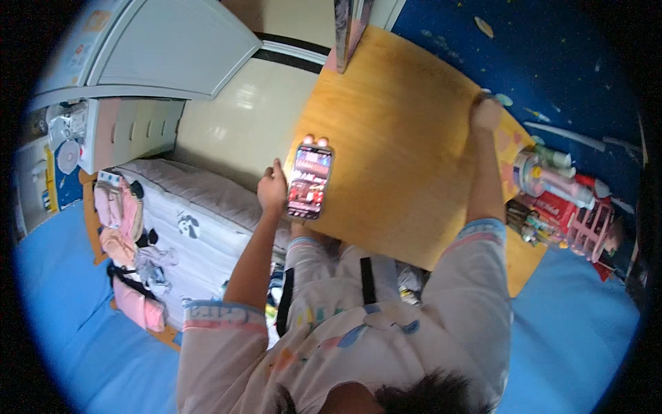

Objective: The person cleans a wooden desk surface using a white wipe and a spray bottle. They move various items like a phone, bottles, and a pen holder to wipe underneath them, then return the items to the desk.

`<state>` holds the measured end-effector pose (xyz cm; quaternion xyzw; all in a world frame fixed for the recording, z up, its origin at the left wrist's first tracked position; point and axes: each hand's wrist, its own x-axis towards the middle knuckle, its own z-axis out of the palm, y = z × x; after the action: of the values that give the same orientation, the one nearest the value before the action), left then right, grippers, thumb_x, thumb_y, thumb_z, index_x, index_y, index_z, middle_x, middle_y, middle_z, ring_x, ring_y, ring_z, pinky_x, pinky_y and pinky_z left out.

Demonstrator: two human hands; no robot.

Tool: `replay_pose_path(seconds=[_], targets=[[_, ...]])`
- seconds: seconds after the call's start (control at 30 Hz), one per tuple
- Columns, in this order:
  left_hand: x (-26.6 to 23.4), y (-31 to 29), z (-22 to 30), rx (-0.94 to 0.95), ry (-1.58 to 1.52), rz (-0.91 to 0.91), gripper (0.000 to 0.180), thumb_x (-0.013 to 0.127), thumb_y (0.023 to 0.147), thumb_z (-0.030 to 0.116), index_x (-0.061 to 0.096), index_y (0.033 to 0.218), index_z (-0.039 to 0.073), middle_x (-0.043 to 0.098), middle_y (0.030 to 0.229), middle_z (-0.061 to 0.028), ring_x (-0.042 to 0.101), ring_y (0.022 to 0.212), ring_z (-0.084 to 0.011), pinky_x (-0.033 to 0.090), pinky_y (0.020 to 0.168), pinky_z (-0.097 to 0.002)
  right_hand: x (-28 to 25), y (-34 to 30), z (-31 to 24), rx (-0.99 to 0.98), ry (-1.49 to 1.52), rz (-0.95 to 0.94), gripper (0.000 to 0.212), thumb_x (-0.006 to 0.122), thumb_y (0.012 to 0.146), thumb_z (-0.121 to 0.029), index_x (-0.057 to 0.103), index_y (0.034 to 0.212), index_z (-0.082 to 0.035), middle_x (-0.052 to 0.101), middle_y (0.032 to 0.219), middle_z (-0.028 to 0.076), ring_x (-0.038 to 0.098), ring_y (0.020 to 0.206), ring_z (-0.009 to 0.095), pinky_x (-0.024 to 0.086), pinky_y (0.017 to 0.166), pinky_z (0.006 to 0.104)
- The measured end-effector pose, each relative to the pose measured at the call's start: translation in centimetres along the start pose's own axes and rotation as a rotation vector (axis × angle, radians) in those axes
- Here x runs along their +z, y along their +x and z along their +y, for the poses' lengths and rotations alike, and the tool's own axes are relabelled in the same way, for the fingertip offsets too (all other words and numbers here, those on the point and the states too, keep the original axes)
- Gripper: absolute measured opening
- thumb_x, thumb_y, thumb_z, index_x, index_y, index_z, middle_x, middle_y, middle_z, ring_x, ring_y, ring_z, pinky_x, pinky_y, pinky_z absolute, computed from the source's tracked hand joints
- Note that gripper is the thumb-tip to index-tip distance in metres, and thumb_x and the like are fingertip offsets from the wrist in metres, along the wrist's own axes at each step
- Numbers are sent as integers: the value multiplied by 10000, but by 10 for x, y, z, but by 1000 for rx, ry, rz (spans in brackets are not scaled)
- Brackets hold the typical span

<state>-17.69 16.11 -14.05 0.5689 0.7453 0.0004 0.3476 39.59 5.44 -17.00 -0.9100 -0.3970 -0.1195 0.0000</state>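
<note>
Wooden surface: bare yellow-brown top, runs from upper centre down toward the right. Dark blue wall with pale specks behind it on the right. At the right edge of the surface: clutter of bottles and tubes, pink plastic rack, red packet beside it. Upright dark panel at the far end of the surface. Upper left: pale cabinet; below it a white drawer unit. Cream floor between cabinet and surface. Lower left: bed with grey-white cover, pink garments heaped along its left side. Blue bedding across the bottom of the view.

Smartphone: held upright just off the left edge of the surface, lit screen toward the camera, reddish picture on it. Nothing between camera and phone.

Left hand: arm raised from lower left, bare forearm, short pale sleeve. Clamped on the smartphone, thumb at its left edge, fingertips showing over the top.

Right hand: arm stretched forward, resting on the far right edge of the surface. Fingers curled over that edge, apparently gripping it; details too small to tell.
</note>
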Motion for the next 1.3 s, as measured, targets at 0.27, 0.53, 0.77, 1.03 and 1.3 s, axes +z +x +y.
replay_pose_path(seconds=[0.27, 0.53, 0.77, 1.03, 1.3], targets=[[-7, -6, 7, -1, -84, -79, 722, 336, 930, 585, 638, 1096, -49, 624, 1056, -308, 584, 1053, -441, 439, 918, -469, -8, 19, -27, 103, 103, -58, 179, 574, 795, -162, 681, 842, -26, 670, 910, 201, 632, 892, 375, 505, 799, 449], [0, 1, -9, 45, -250, -116, 713, 373, 947, 566, 620, 1061, -93, 643, 996, -287, 605, 952, -380, 441, 876, -422, -13, 58, -200, -87, 398, -84, 253, 581, 836, -103, 694, 1042, -10, 668, 996, 225, 634, 934, 377, 509, 841, 466], [-14, -14, -14, 297, -772, -596, 353, 530, 967, 234, 482, 1241, 17, 595, 1122, -70, 527, 1039, -148, 412, 927, -287, -44, 68, -258, 170, 324, -344, 449, 583, 866, -324, 583, 1251, -93, 580, 1217, 163, 564, 1112, 363, 445, 966, 462], [-14, -4, -16, 113, -819, -820, 430, 507, 944, 265, 451, 1282, 5, 553, 1239, -93, 523, 1141, -176, 399, 982, -297, -41, 68, -241, -145, 84, -96, 247, 511, 890, -133, 678, 1059, -65, 616, 1131, 135, 510, 1105, 299, 398, 913, 461], [3, -14, -9, 73, -929, -726, 787, 281, 943, 660, 427, 1347, 1, 556, 1276, -121, 536, 1157, -244, 392, 1017, -402, -57, 37, -96, -13, 175, -158, 273, 450, 929, -158, 659, 1081, -70, 608, 1104, 119, 497, 1117, 271, 383, 949, 425]])
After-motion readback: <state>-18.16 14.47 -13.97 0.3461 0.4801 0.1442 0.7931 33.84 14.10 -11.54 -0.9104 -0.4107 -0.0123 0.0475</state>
